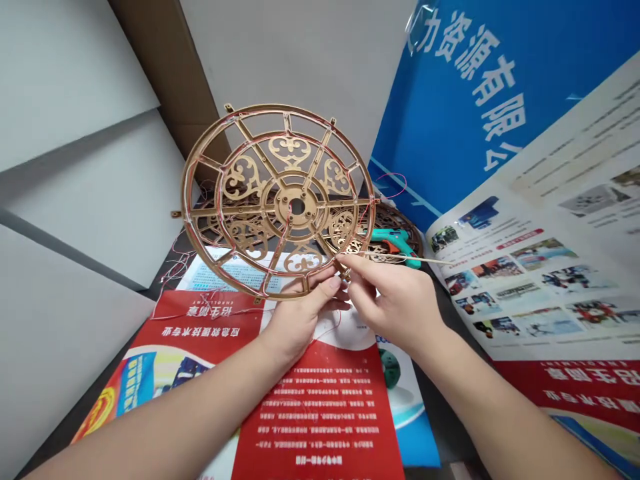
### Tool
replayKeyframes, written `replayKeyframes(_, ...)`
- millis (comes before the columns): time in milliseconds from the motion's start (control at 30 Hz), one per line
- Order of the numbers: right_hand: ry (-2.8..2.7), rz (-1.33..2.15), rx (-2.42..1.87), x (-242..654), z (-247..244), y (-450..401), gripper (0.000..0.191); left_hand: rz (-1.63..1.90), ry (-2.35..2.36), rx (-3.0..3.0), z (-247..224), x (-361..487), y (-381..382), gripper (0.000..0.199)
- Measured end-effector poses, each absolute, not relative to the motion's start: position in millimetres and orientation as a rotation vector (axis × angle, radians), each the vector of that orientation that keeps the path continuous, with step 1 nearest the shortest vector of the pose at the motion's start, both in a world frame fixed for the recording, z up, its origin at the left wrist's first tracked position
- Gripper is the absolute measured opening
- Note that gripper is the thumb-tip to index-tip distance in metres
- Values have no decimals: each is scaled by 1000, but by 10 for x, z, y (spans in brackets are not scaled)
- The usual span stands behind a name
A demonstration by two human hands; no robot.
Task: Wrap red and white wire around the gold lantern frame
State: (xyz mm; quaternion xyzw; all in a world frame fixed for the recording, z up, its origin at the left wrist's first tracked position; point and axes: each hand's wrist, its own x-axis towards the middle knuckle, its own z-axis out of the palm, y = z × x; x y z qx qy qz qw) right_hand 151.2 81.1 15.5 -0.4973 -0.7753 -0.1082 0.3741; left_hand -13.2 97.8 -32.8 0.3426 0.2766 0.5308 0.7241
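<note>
A round golden openwork frame (299,175) with scroll ornaments stands tilted above the papers, red and white wires running along its rings. At its lower right rim my left hand (303,313) is closed, fingers behind the rim and thumb in front. My right hand (387,293) is closed around a thin pale stick (415,258), its index fingertip at the same part of the rim. The stick points out to the right. Exactly how the right fingertips meet the rim and wires is too small to tell.
A teal glue gun (393,237) lies behind my right hand, near more golden frames (405,217) on the dark table. Red and white printed sheets (320,400) lie under my hands. Loose wires (175,267) are at the left. White panels and a blue poster (450,100) stand around.
</note>
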Motion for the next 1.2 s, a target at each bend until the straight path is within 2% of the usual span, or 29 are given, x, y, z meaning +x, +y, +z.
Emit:
replayKeyframes(300,-1931,-166,-1170,1505,128,818,29,1163,627,763,-321,-134,967,26)
replayKeyframes(500,-1771,-95,-1212,1535,148,808,13,1138,649,753,-303,-151,975,28)
replayKeyframes(633,-1819,-92,-1318,1578,193,856,23,1138,658,754,-280,-151,968,30)
replayKeyframes(733,-2033,-171,-1362,1605,261,911,28,1148,662,752,-270,-151,971,28)
replayKeyframes(867,-2206,-342,-1433,1583,381,961,19,1130,647,752,-252,-157,984,27)
replayKeyframes(967,-2291,-168,-1295,1510,440,933,14,1127,646,726,-243,-156,989,27)
replayKeyframes(1067,-2456,12,-912,1427,407,862,16,1172,677,675,-249,-146,989,27)
replayKeyframes(1133,-2426,-45,-783,1399,341,829,16,1194,694,654,-257,-140,988,30)
replayKeyframes(1200,-2289,-93,-871,1412,275,832,16,1182,690,656,-261,-139,987,32)
